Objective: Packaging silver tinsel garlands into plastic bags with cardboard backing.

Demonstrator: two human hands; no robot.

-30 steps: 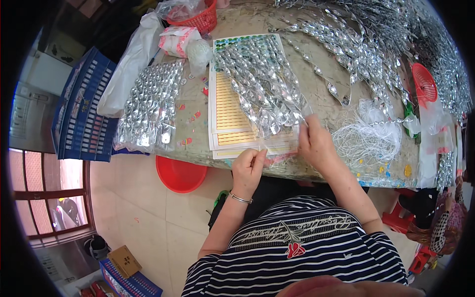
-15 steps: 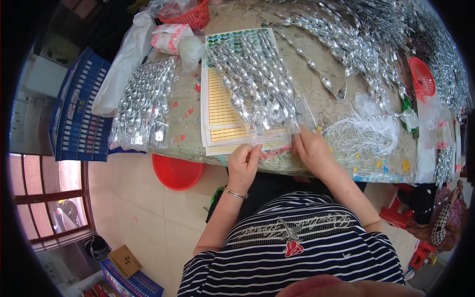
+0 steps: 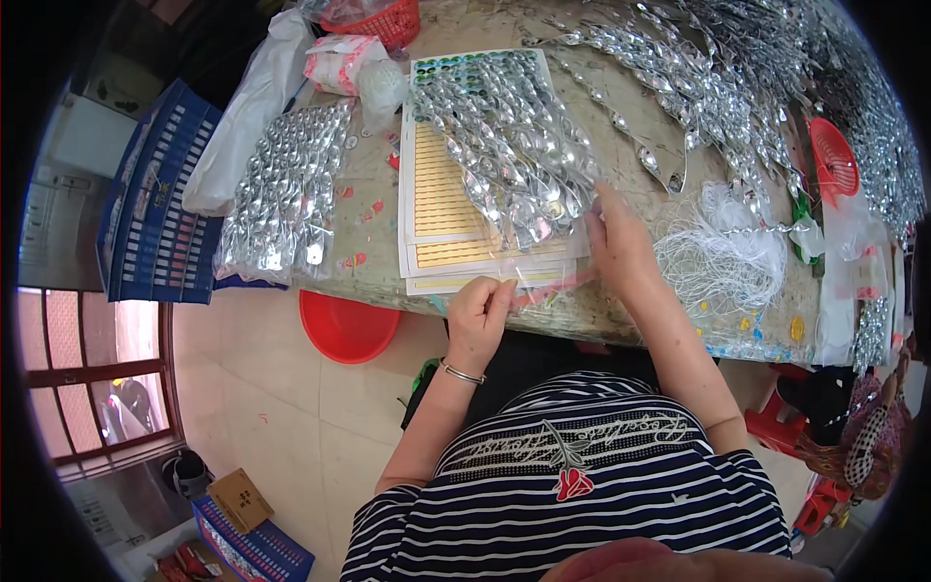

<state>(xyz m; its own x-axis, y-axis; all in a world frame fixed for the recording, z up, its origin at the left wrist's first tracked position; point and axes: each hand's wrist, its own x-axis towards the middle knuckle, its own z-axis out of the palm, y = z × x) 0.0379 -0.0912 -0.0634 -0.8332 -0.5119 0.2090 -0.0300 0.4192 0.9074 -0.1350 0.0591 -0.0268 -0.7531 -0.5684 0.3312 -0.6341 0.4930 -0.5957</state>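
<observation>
A clear plastic bag (image 3: 529, 254) with twisted silver spiral strips (image 3: 519, 160) in it lies slantwise over a stack of printed sheets (image 3: 441, 204) at the table's front edge. My left hand (image 3: 477, 315), a bangle at its wrist, pinches the bag's near edge between thumb and forefinger. Along the bag's right side my right hand (image 3: 621, 238) has its fingers pressed against the plastic, gripping its edge. The thumb side of that hand faces the strips. Green oval shapes show on the sheet beneath the strips' far ends.
Another bag of silver spirals (image 3: 286, 189) lies left, beside a blue plastic basket (image 3: 160, 199). White string (image 3: 722, 247) is heaped right, near a red basket (image 3: 834, 160). Loose spiral strips (image 3: 669, 92) cover the far right. A red basin (image 3: 349, 325) stands on the floor below.
My right hand has moved up and away from me along the bag's right side. My left hand keeps its pinch on the near edge, almost in place.
</observation>
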